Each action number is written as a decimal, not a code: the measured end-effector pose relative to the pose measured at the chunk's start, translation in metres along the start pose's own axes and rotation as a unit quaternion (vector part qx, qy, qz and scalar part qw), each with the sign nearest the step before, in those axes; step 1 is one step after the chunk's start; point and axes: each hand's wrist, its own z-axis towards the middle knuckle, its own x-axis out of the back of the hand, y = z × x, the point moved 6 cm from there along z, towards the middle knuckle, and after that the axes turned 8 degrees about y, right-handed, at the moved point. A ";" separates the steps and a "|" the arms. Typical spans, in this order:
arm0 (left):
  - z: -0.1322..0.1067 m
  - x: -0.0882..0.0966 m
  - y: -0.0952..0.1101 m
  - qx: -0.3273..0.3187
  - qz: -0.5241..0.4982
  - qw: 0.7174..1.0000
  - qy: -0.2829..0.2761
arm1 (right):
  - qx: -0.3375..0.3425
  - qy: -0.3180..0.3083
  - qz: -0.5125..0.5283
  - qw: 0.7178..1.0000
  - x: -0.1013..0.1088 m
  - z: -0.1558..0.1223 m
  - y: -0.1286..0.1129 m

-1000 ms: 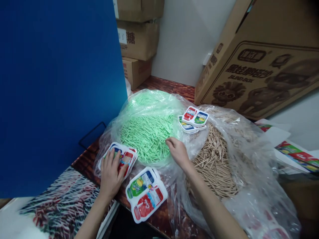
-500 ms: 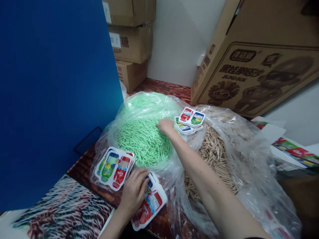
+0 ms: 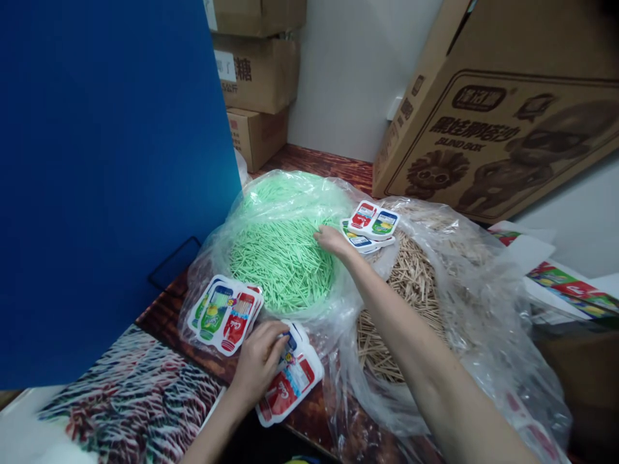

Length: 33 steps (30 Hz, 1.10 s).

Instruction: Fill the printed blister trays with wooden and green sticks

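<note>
**Two hands down: one on a pack, one in the green sticks**

Your left hand lies on the bottle-print pack at the near table edge, fingers curled over its upper corner and pinning it flat. Your right hand reaches across into the green sticks, fingertips buried among them. Whether it has closed on any cannot be told.

The pack looks like thin formed plastic on printed card. It is probably light, a little springy and slick-faced, so it would slide under a loose touch. Take it by the rim, not the raised bottle shapes. The green sticks look thin, stiff and loose. They should weigh next to nothing, scatter easily, and come up best as a small pinch taken along their length. The clear plastic bag under them is soft and crinkly and gives no firm footing.

A filled pack lies just left of your left hand. A small stack of packs sits just beyond your right hand, on the edge of the tan wooden sticks.

Writing: the red bottle on the near pack carries a script that reads like "Cola". The big carton says "BLIND BOX" under Chinese characters. A rear box shows the character 糖.
</note>
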 end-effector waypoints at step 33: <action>0.068 -0.055 0.044 -0.021 -0.054 0.993 -0.106 | -0.081 -0.281 0.692 0.661 -0.080 -0.194 -0.008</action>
